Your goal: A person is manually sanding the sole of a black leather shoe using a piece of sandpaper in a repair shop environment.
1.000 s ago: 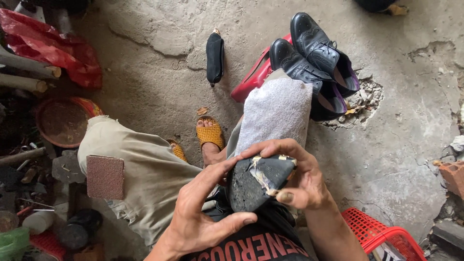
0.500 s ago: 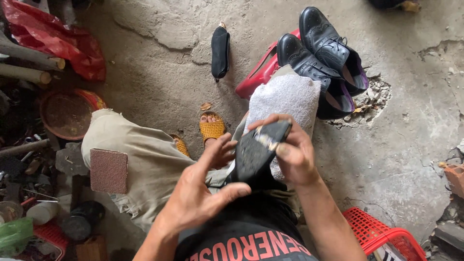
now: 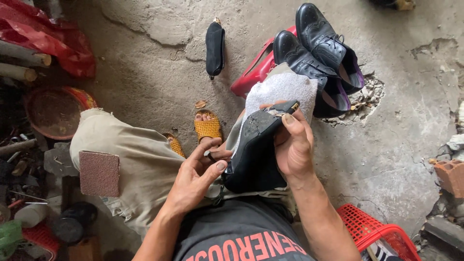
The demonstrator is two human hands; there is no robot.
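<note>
Two bare hands work over one black shoe (image 3: 253, 154) in the head view, the only view I have. I see the shoe turned sole-up across the lap, its toe end pointing away toward a pale grey towel (image 3: 282, 92) draped over the right knee. My right hand (image 3: 292, 147) grips the shoe from the side, fingers curled around the upper and the thumb pressed flat near the toe, where the sole edge looks frayed and pale. My left hand (image 3: 195, 176) is half spread, its fingertips touching the heel end of the shoe, nothing pinched between them. On the left thigh, on beige trousers (image 3: 135, 164), lies a reddish square of sandpaper (image 3: 99, 173). Past the knees I make out a foot in an orange woven sandal (image 3: 208, 126) on the cracked concrete floor (image 3: 396, 135). Farther off stand two black dress shoes (image 3: 316, 53) leaning on something red, with a single black sole (image 3: 214, 47) lying apart to their left. A red plastic basket (image 3: 367, 229) sits by my right elbow, and a red bag (image 3: 48, 41) lies in the far left corner.
</note>
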